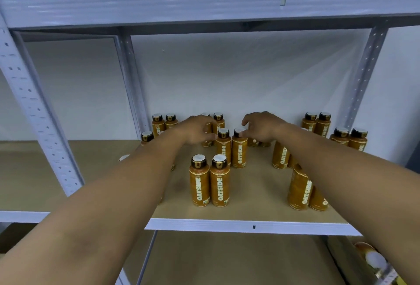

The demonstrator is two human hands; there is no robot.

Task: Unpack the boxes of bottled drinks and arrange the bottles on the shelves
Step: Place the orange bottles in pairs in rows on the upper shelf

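Head view, left to right: our left grip [197, 130], mid-frame, curls around a rear bottle [206, 143] on the shelf [254, 196]. Paired bottles [210, 182] stand in front at centre. Our right grip [263, 128] arches over a cap [239, 132]; whether it is grasping we cannot tell. We judge these bottles rigid, weighty when full, smooth-labelled; best taken around the body below the cap.

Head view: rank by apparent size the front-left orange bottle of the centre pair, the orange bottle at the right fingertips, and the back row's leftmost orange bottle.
1. Front orange white-capped bottle.
2. Orange bottle at the right hand.
3. Back-row leftmost orange bottle.
All seem identical; only camera nearness separates them.
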